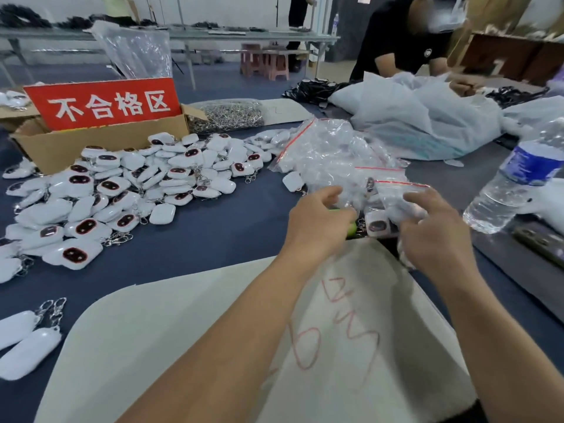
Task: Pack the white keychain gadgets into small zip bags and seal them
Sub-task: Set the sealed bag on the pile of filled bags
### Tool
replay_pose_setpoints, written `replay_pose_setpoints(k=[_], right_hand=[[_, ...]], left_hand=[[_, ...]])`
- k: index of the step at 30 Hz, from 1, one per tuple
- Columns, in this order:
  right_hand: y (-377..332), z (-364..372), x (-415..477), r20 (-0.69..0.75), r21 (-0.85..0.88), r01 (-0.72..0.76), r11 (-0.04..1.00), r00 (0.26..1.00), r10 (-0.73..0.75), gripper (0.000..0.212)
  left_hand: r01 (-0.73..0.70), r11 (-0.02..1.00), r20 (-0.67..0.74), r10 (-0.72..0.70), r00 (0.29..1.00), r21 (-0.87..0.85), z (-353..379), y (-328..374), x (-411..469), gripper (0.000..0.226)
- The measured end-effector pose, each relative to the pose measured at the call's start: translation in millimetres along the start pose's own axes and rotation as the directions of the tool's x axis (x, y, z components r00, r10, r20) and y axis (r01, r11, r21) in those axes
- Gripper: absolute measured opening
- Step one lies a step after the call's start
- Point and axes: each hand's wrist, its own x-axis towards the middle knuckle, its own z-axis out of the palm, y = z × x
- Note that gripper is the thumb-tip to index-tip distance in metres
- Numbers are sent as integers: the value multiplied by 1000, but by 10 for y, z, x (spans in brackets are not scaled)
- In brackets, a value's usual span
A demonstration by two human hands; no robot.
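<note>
1. Nearest, a pale rounded sheet (152, 346) scribbled in red lay on the dark blue tabletop (213, 239), with two bare forearms reaching across it.
2. The left hand (317, 222) had its fingers curled at the near edge of a heap of bags. Something green showed just under it, and whether it gripped anything could not be told.
3. The right hand (433, 233) curled its fingers over a small zip bag (396, 198) with a red seal strip, holding it.
4. A bagged gadget (378, 225) lay between the two hands.
5. Beyond the hands sat the heap of clear zip bags (335, 151). A water bottle (515, 178) leaned at the right.
6. To the left spread a large pile of white keychain gadgets (122, 190), many showing dark faces and metal clips.
7. Behind the pile stood a cardboard box (100, 145) carrying a red sign (103, 103).
8. Farther off lay a bag of metal clasps (225, 116) and big white plastic sacks (421, 117). A person in a black shirt (403, 41) bent over the sacks.
</note>
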Motion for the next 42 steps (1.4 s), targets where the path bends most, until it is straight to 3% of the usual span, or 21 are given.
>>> replay_pose_setpoints(k=[3, 8, 13, 19, 21, 24, 28, 31, 33, 35, 37, 38, 40, 42], right_hand=[[-213, 235, -94, 39, -25, 118, 993, 992, -117, 46], [-504, 674, -277, 46, 261, 119, 958, 990, -135, 43], [-509, 748, -325, 15, 297, 160, 941, 985, -172, 45], [-446, 747, -334, 23, 386, 115, 915, 991, -135, 42], [-445, 756, -343, 22, 421, 106, 901, 992, -127, 41], [-444, 792, -359, 28, 429, 123, 895, 988, -149, 34], [-520, 846, -426, -47, 300, 320, 899, 946, -321, 29], [-755, 950, -541, -15, 365, 374, 853, 918, -396, 37], [-995, 1081, -678, 85, 486, 279, 828, 928, -362, 43], [-1312, 1238, -844, 238, 668, 66, 741, 925, -297, 46], [-1614, 1403, -985, 412, 811, -250, 528, 886, -213, 40], [-1728, 1474, -1026, 527, 818, -436, 375, 829, -185, 31], [-1883, 1536, -1072, 774, 630, -764, 143, 599, -207, 34], [-1902, 1530, -1030, 873, 438, -887, 147, 380, -306, 50]], left_hand=[[40, 997, -70, -35, 997, 65, -135, -109, 256, 49], [158, 978, -82, -148, 986, 133, -194, -194, 637, 6], [288, 948, -78, -300, 951, -137, -126, -102, 945, 26], [267, 960, -163, -277, 947, -83, -89, -91, 1086, 12], [217, 975, -244, -198, 949, 55, -169, -136, 1037, 20], [23, 955, -431, 112, 895, 297, -384, -209, 832, 27], [-169, 942, -568, 312, 761, 291, -849, -242, 488, 34], [-178, 916, -590, 371, 717, 359, -1213, -244, 252, 25], [-167, 881, -600, 430, 675, 443, -1428, -230, 83, 24], [-198, 740, -532, 618, 579, 643, -1657, -217, -95, 21], [-251, 462, -334, 844, 420, 850, -1819, -242, -286, 15], [-272, 379, -260, 885, 387, 884, -1825, -277, -404, 15], [-318, 402, -227, 855, 466, 859, -1719, -379, -653, 18], [-305, 570, -257, 701, 665, 763, -1607, -513, -818, 16]])
